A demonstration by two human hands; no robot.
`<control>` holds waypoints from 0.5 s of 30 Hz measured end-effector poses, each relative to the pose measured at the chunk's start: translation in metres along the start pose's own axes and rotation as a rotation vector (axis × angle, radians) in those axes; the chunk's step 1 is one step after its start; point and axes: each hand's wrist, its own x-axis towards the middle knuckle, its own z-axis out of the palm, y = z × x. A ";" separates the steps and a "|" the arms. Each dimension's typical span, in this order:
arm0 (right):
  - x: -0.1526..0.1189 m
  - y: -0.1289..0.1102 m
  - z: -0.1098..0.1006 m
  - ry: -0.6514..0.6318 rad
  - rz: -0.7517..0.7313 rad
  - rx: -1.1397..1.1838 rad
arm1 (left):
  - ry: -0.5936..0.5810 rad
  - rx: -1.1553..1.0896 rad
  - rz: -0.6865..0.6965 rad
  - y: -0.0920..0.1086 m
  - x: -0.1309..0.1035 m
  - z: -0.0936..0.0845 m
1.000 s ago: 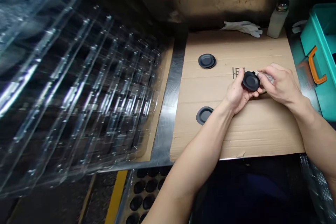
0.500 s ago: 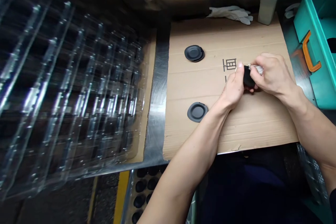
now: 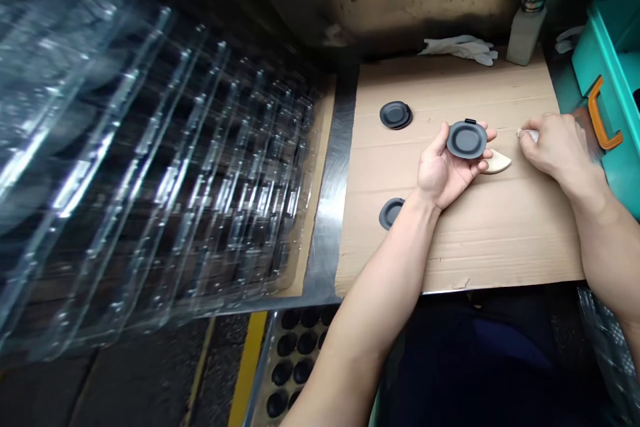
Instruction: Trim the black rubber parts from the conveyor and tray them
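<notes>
Two-handed in the head view: holding a black oval disc (image 3: 467, 139) in the left hand (image 3: 443, 170), with thumb at its left edge and fingers behind and past its right. Pinching a small white piece (image 3: 532, 135) in the right hand (image 3: 560, 145), with fingers together, apart from the disc.

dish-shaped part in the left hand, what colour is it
The dish-shaped part is dark grey, best seen in the head view.

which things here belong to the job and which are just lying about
Likely the job: dark oval piece in left hand; small white item in right hand; similar dark pieces on the cardboard sheet; pale wedge.

Probably just lying about: white glove; bottle.
</notes>
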 end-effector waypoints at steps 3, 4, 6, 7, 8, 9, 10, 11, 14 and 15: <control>-0.010 -0.017 0.000 0.087 -0.157 0.005 | 0.042 -0.075 0.042 0.006 -0.002 -0.001; -0.015 -0.025 0.001 0.084 -0.242 0.022 | 0.057 -0.092 0.060 0.008 -0.002 -0.001; -0.024 -0.039 0.005 -0.005 -0.408 0.062 | 0.081 -0.118 0.095 0.013 -0.003 -0.003; -0.026 -0.044 0.007 -0.065 -0.463 0.080 | 0.086 -0.127 0.114 0.015 -0.003 -0.004; -0.027 -0.047 0.009 -0.101 -0.485 0.098 | 0.087 -0.129 0.135 0.017 -0.002 -0.005; -0.027 -0.049 0.011 -0.093 -0.468 0.118 | 0.086 -0.122 0.159 0.018 -0.001 -0.007; -0.025 -0.050 0.013 -0.041 -0.420 0.143 | 0.087 -0.101 0.187 0.018 0.000 -0.009; -0.023 -0.050 0.014 0.038 -0.359 0.174 | 0.090 -0.065 0.216 0.017 0.002 -0.010; -0.022 -0.059 0.015 0.239 -0.246 0.257 | 0.107 0.110 0.305 0.007 0.009 -0.011; -0.025 -0.065 0.015 0.247 -0.258 0.271 | 0.116 0.169 0.328 0.002 0.011 -0.010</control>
